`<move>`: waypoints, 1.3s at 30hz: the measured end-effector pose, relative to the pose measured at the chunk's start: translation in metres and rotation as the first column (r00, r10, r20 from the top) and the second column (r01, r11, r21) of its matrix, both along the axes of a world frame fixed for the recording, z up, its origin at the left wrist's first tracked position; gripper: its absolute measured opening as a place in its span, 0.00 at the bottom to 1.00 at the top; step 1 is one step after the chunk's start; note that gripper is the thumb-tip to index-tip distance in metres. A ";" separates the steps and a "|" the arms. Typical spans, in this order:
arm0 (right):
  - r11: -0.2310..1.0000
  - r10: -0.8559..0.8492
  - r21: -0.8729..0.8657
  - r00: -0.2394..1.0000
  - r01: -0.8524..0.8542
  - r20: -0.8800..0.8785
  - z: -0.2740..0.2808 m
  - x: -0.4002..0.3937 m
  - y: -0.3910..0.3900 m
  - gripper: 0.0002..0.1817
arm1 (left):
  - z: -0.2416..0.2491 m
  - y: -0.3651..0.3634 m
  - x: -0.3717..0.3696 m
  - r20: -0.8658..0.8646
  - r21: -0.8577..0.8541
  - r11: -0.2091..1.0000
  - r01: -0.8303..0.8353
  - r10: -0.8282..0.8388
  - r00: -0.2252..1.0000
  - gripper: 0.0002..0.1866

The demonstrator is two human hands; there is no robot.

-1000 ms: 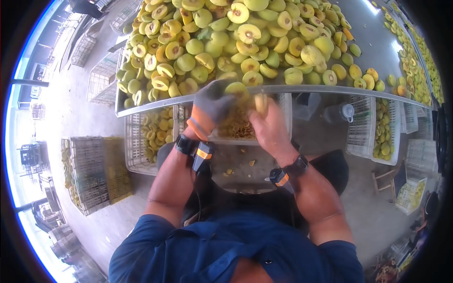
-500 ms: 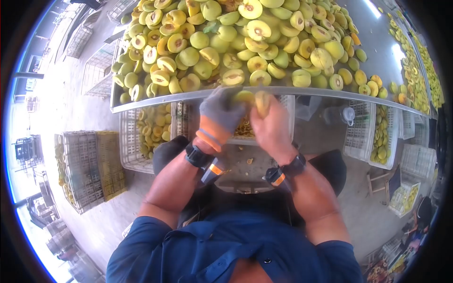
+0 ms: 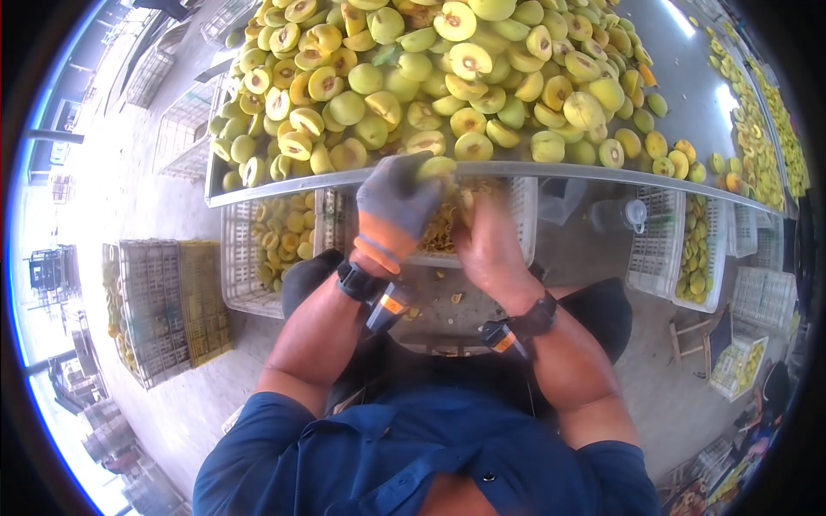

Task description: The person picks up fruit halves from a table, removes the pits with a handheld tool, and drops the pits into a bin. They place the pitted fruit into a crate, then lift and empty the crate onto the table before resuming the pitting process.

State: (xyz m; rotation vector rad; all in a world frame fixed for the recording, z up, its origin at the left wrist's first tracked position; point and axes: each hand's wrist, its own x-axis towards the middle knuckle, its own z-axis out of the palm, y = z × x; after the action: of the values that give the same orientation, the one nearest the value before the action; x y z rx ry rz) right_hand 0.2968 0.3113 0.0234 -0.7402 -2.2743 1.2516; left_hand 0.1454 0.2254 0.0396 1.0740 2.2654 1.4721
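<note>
My left hand, in a grey and orange glove, is closed on a green-yellow fruit at the front rim of the metal table. Just to its right, my bare right hand is closed close to that fruit, its fingertips blurred; what it holds cannot be made out. Many halved fruits with brown centres lie heaped on the table beyond both hands. Below the hands, a crate holds small brownish-yellow pieces.
A crate of fruit halves stands under the table at left, another at right. Stacked crates are at the far left. A clear plastic jug sits beneath the table at right. My knees flank the middle crate.
The fruit in my left hand shows more of its green-yellow side. My right hand has shifted slightly down and right, and the yellow piece at its fingers is now blurred.
</note>
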 end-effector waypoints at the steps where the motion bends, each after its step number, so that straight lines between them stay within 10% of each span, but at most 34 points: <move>1: 1.000 0.003 0.013 1.000 -0.003 0.021 0.000 -0.001 0.000 0.12 | 0.001 0.000 0.000 -0.043 -0.006 1.000 0.007 -0.007 0.999 0.19; 7: 0.970 0.220 0.110 0.975 -0.215 -0.039 0.002 -0.004 0.002 0.10 | 0.000 0.001 0.004 -0.213 -0.049 0.999 0.010 -0.020 0.977 0.18; 11: 0.981 0.091 -0.168 0.994 -0.101 -0.064 0.004 -0.007 0.000 0.09 | -0.038 0.005 -0.003 0.127 0.204 0.979 0.009 -0.036 0.991 0.17; 14: 0.970 0.200 -0.149 0.979 -0.191 0.049 -0.013 -0.007 -0.005 0.13 | -0.021 0.004 -0.001 -0.516 0.006 0.999 0.035 -0.026 0.856 0.19; 17: 0.934 0.271 -0.200 0.952 -0.295 -0.141 -0.010 -0.011 -0.009 0.11 | -0.033 0.002 -0.002 -0.422 -0.093 0.993 -0.071 0.025 0.906 0.23; 20: 0.501 0.412 -0.799 0.904 -0.333 -0.119 0.030 -0.005 0.003 0.09 | -0.034 -0.001 -0.005 -0.259 0.021 0.999 0.033 -0.026 0.965 0.23; 23: 0.389 0.393 -0.880 0.913 -0.274 -0.110 0.029 0.002 0.000 0.07 | -0.034 -0.002 -0.014 -0.538 0.028 0.989 0.145 -0.108 0.836 0.23; 29: 0.141 0.469 -0.918 0.841 -0.371 -0.268 0.018 0.018 -0.005 0.08 | -0.022 0.001 -0.021 0.010 0.035 0.899 0.436 -0.436 0.900 0.11; 33: 0.323 0.477 -0.872 0.859 -0.367 -0.185 0.013 0.024 -0.001 0.08 | -0.017 0.005 -0.004 0.360 0.138 0.974 0.180 -0.219 0.907 0.13; 37: 0.572 0.414 -0.765 0.909 -0.295 -0.041 0.005 0.031 0.006 0.09 | 0.006 -0.014 -0.017 0.324 0.155 0.986 -0.054 0.000 0.946 0.13; 39: 0.640 0.379 -0.726 0.925 -0.252 0.013 0.006 0.034 0.004 0.10 | 0.022 -0.040 -0.035 -0.334 0.032 0.999 0.002 0.009 0.942 0.13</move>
State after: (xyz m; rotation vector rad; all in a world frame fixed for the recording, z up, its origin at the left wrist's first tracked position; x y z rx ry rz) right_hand 0.3305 0.3150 0.0293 -0.7138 -2.0520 2.4127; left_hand 0.1102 0.1850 0.0620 1.4265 2.4706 1.4212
